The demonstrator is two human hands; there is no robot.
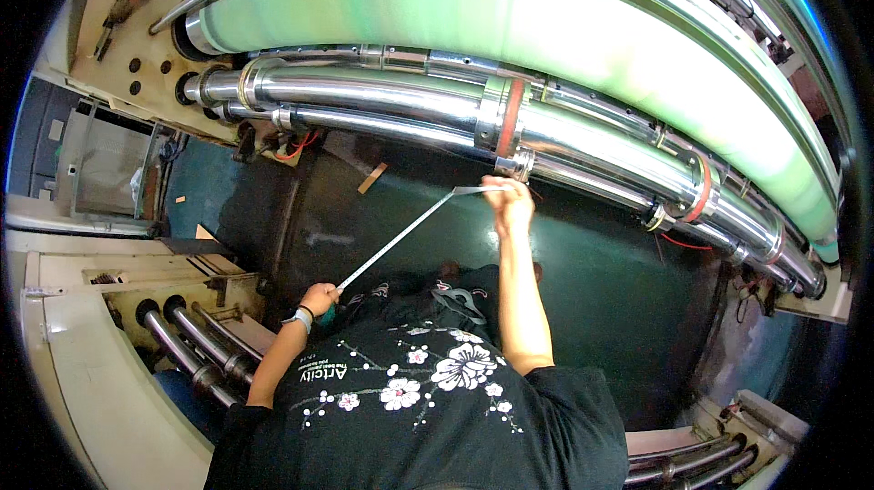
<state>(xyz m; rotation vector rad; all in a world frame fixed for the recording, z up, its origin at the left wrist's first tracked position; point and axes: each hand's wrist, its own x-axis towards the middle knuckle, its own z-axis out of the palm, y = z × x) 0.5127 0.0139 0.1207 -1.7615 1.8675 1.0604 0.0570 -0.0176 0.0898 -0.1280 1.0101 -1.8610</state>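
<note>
A pale tape measure blade (397, 239) stretches slantwise between my two hands, in front of my body. My left hand (320, 298) is closed at its lower end, with a bit of teal showing beneath the fingers; the case itself is mostly hidden. Up by the machine's lower shaft, my right hand (510, 207) grips the other end, where the blade bends over sideways. Just beyond that hand are a metal collar (519, 162) and a ring with a reddish-brown band (511, 117) on the polished steel roller (391, 99).
A wide pale-green roller (437, 12) curves across the far side. Cream machine frames (82, 344) stand at the left, with steel bars (187, 353) beside me. Red tubing (683, 242) hangs below the shaft at right. A small tan strip (371, 178) lies on the dark floor.
</note>
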